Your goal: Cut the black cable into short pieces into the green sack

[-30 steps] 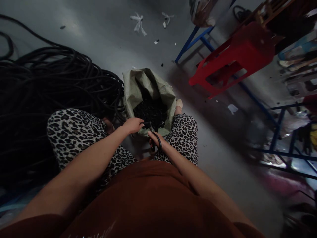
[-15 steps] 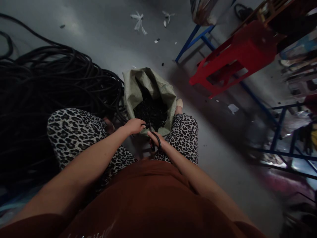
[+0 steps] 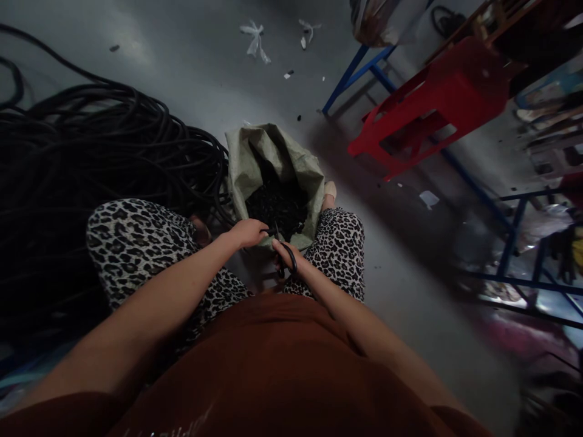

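My left hand [image 3: 248, 233] is closed around a black rubber cord [image 3: 271, 231], whose short end sticks out past the fingertips. In my right hand [image 3: 286, 252] is a pair of black-handled scissors [image 3: 291, 260], with the blades pointing up at the cord's end. Both hands are over the near rim of an open pale green woven sack [image 3: 314, 176]. Inside the sack lie many short black cut pieces [image 3: 277, 203]. How far the blades are parted is too small to tell.
A large heap of black cord [image 3: 113, 139] covers the floor at left, touching the sack. To the upper right is a red plastic stool [image 3: 460, 103] near blue metal frames [image 3: 510, 237]. Plastic scraps [image 3: 255, 41] lie on the floor beyond the sack.
Hardly anything differs. My right hand and the scissors have shifted very slightly; my left hand keeps its hold on the cord in nearly the same place.
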`<state>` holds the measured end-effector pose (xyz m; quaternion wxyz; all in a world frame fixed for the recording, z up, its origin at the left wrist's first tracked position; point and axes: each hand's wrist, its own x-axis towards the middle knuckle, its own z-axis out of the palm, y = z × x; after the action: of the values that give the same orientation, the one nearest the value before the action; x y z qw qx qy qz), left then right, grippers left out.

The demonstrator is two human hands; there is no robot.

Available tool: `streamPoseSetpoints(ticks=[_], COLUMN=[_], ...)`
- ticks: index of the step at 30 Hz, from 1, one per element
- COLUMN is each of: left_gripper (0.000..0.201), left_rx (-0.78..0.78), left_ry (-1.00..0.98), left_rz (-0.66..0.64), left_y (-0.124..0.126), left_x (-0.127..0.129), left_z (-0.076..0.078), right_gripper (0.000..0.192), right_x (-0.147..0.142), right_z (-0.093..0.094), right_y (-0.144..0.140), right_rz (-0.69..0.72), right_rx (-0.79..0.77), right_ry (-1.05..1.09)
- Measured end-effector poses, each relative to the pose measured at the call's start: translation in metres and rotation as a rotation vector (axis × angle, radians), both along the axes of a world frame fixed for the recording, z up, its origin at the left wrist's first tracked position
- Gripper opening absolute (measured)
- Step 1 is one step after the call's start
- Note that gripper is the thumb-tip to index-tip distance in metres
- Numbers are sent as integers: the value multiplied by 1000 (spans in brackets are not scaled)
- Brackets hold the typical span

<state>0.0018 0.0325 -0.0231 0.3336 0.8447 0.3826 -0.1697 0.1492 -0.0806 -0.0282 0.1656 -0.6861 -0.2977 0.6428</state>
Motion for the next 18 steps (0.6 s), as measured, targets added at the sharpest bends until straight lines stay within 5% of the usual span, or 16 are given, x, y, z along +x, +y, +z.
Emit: streamPoseSetpoints(ticks=[18], left_gripper=[35], left_rx=[-25], left_ry=[6], left_rz=[11], left_y=[2], left_x=[-2], left_z=[-9], right_gripper=[39], right_x=[2], right_z=[-3], right_y=[-3], right_rz=[66], right_rx=[135], right_ry=[-124])
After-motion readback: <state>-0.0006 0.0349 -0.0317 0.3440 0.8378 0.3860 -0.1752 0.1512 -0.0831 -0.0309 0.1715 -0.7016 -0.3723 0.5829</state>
